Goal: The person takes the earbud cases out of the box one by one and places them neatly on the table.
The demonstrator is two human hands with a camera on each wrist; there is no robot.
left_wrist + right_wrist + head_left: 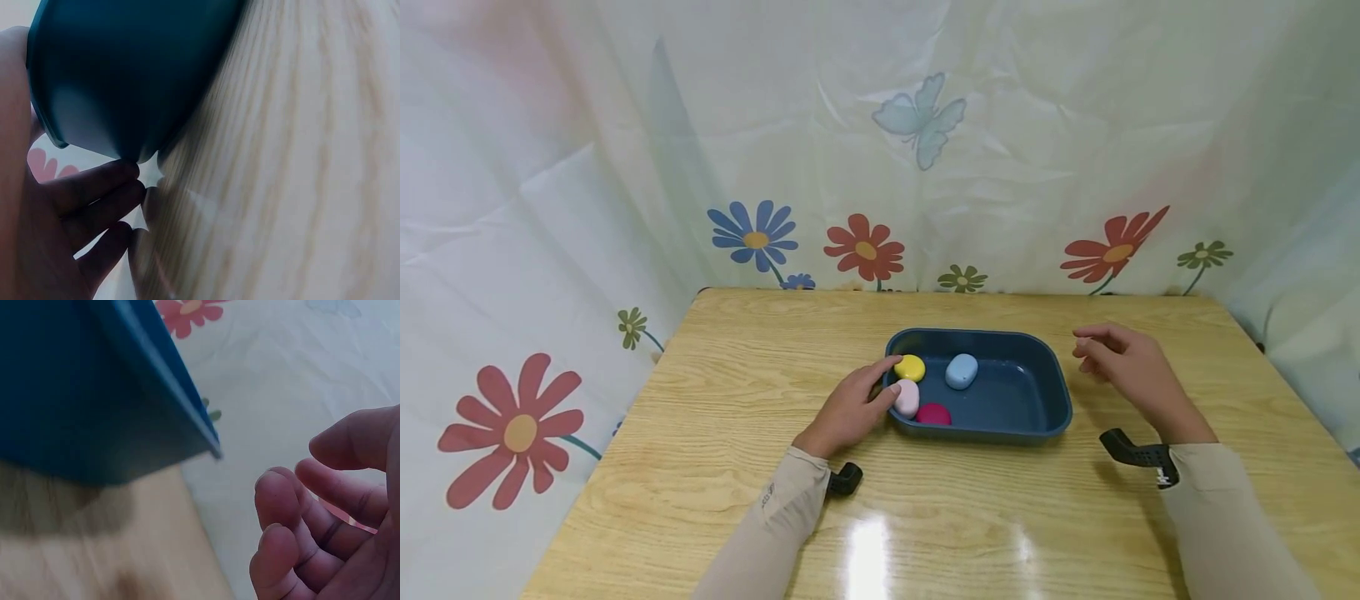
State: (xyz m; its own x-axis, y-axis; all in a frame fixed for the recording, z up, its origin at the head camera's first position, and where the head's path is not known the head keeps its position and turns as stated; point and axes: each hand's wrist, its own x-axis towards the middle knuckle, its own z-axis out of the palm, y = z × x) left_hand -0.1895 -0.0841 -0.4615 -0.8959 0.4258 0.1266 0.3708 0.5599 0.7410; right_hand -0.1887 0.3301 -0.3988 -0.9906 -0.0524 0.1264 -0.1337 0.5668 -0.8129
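Observation:
A dark blue rectangular tub (1003,400) with rounded corners sits on the wooden table. My left hand (852,410) holds its left end, with thumb and forefinger over the rim. In the left wrist view, the other fingers (100,187) lie against the outer wall near the base. Smooth rounded pieces lie inside: a yellow one (911,368) and a pale pink one (907,399) by those fingertips, a magenta one (934,414) at the near wall, and a light blue one (962,371) further right. Apart from the tub's right end, my right hand (1126,360) hovers with loosely bent fingers, holding nothing.
The wood-grain table (737,358) extends around the tub on all sides. Behind it hangs a pale curtain (1000,167) printed with flowers and a butterfly. A black wrist mount (1138,454) sticks out from the right sleeve, another (846,479) from the left.

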